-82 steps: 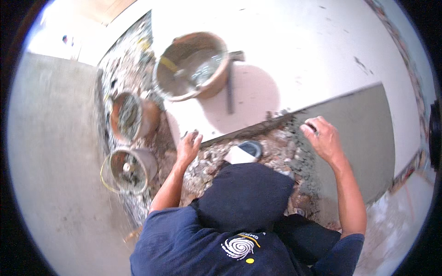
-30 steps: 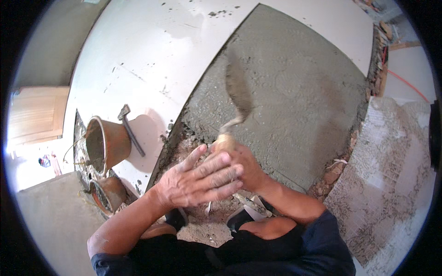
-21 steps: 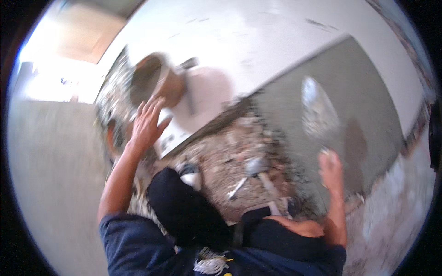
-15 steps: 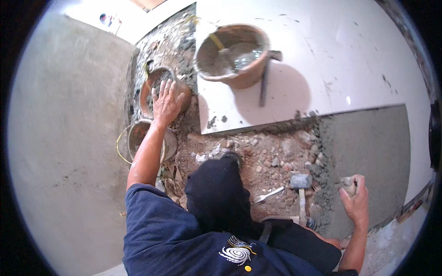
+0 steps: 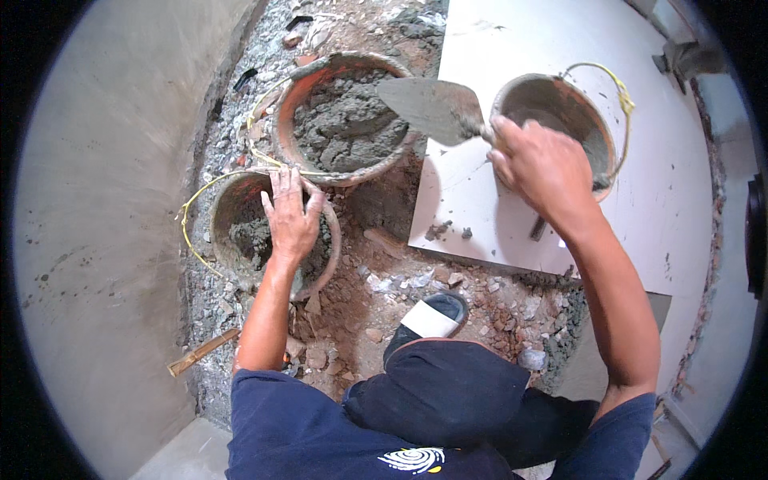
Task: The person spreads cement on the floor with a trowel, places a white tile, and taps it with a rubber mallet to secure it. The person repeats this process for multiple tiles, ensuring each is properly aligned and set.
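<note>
Buckets, three: mortar-filled bucket [image 5: 346,120] at top centre; near-empty bucket [image 5: 560,120] on white tile [image 5: 640,200]; lower bucket [image 5: 240,232] on rubble. Right hand [image 5: 544,168] closed around trowel [image 5: 436,108], blade over the mortar-filled bucket's rim. Left hand [image 5: 290,220], fingers spread, flat on the lower bucket's rim.

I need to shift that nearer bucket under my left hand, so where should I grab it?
Grip the rim of the nearer bucket from above, beside where the left hand rests. The yellow wire handle lies flopped down on its left, and the bucket stands upright and open.
</note>
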Tool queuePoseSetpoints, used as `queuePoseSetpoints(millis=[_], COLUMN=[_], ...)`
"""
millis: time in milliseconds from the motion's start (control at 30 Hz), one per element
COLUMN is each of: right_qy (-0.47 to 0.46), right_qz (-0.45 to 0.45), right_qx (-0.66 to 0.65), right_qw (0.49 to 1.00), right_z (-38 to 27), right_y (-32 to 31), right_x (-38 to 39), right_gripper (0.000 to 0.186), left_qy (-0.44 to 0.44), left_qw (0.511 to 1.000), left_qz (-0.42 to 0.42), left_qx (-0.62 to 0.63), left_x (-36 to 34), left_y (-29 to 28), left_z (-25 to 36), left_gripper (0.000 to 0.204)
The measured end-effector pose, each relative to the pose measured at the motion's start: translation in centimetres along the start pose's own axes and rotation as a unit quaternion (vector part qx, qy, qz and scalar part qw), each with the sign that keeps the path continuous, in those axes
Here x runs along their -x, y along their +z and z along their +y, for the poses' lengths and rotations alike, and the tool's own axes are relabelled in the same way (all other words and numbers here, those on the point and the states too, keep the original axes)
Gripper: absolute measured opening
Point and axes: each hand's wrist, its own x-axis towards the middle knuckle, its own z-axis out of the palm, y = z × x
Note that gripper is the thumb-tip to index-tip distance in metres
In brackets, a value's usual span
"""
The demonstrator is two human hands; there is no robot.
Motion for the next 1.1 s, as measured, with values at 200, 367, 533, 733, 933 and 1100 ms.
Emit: queuePoseSetpoints(millis=[200, 367, 533, 733, 933, 1100], right_qy=[-0.024, -0.009, 0.009, 0.088, 0.332, 0.608], right_qz=[-0.049, -0.171, -0.091, -0.032, -0.054, 0.01], right_qx=[-0.019, -0.183, -0.282, -0.394, -0.337, -0.307], right_qw=[0.998, 0.968, 0.955, 0.914, 0.88, 0.732], right_z=[-9.4, -11.4, -8.5, -0.1, 5.4, 9.3], right_y=[5.0, 7.5, 7.1, 4.2, 2.7, 5.6], right_x=[-10.1, -9.9, -4.6, 11.3, 32.8, 48.1], right_gripper=[0.014, 0.027, 0.037, 0.032, 0.043, 0.046], left_qy=[-0.006, -0.018, 0.02, 0.236, 0.125, 0.327], left_qw=[0.999, 0.999, 0.999, 0.932, 0.956, 0.935], left_qz=[0.012, -0.016, -0.01, 0.174, -0.006, -0.056], left_qx=[0.036, 0.023, -0.031, -0.214, -0.265, 0.127], left_x=[-0.3, -0.4, 0.6, -1.1, -1.0, 0.5], left_y=[-0.2, -0.3, 1.2, 4.3, 2.4, 0.1], left_z=[0.7, 0.5, -1.0, -5.7, -4.1, 13.8], left_gripper=[0.072, 0.068, 0.061, 0.051, 0.039, 0.053])
